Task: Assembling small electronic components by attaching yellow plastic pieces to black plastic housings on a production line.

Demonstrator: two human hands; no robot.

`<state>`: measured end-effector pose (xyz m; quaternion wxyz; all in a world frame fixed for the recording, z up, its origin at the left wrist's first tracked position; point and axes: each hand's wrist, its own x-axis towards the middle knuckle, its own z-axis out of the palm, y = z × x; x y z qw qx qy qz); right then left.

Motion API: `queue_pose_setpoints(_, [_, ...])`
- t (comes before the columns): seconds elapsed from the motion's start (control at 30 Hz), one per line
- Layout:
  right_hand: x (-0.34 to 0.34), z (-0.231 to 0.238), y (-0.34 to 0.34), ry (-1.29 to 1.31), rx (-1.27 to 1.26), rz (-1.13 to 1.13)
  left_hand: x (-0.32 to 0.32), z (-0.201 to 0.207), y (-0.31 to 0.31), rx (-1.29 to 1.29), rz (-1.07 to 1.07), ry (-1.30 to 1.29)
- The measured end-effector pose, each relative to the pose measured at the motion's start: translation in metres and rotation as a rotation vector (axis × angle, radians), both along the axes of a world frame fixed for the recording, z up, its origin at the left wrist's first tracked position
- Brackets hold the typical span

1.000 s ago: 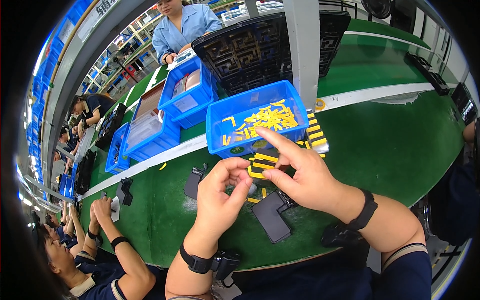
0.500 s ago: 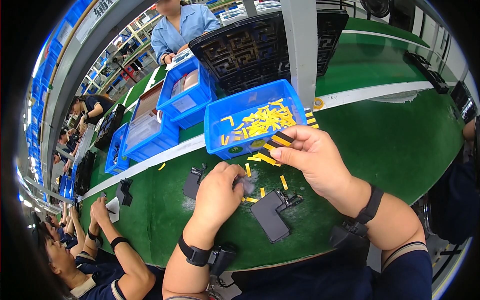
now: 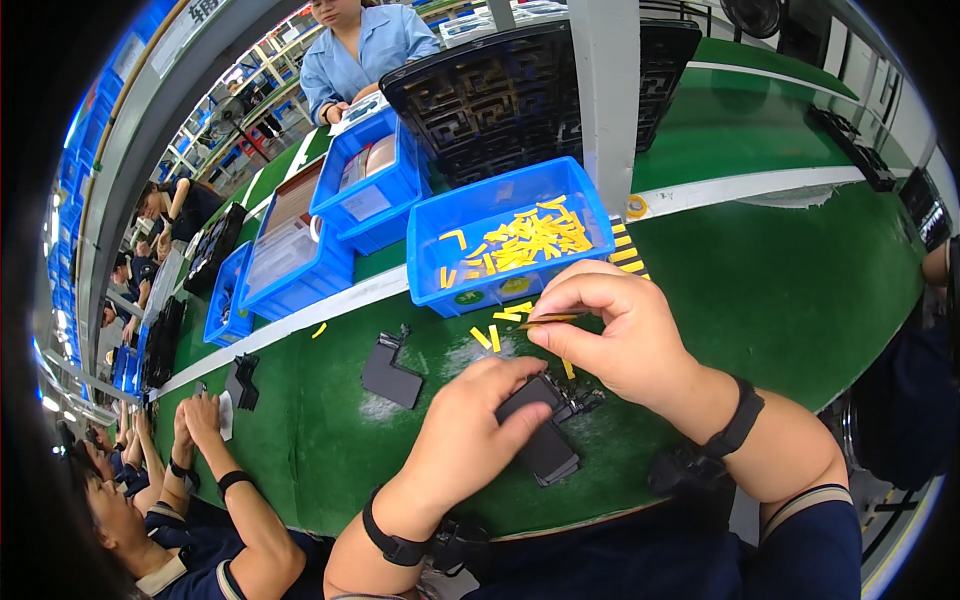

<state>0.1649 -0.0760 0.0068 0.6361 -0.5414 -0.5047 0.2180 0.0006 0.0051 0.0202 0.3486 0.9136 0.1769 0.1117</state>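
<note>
My left hand is on a black L-shaped part lying on the green table, its thumb and fingers closed over the upper end. Beyond and to the right of it, my right hand pinches a black-and-yellow striped strip, seen almost edge-on, between thumb and fingertips. Short yellow strips lie scattered on the table around the right hand's fingertips. A second black L-shaped part rests to the left of my hands. More yellow pieces fill a blue bin just beyond.
A striped black-and-yellow sheet lies right of the bin, beside a grey post. Other blue bins stand to the left. A black patterned panel leans behind. A co-worker sits at my left, another person stands opposite.
My left hand has moved right and nearer, from beside the loose yellow strips onto the black L-shaped part. My right hand has turned the striped strip from face-up to nearly edge-on.
</note>
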Motion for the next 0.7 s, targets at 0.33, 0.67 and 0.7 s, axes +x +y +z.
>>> queue_pose_setpoints(0.33, [-0.009,-0.001,-0.002,-0.126,0.037,-0.105,0.004,-0.020,0.000,-0.867,0.139,-0.441])
queue_pose_setpoints(0.67, [-0.008,-0.004,0.000,-0.328,0.219,-0.182,0.003,-0.018,0.000,-0.842,0.091,-0.433])
queue_pose_setpoints(0.7, [-0.007,-0.004,0.001,-0.343,0.231,-0.181,0.003,-0.018,0.000,-0.848,0.097,-0.438])
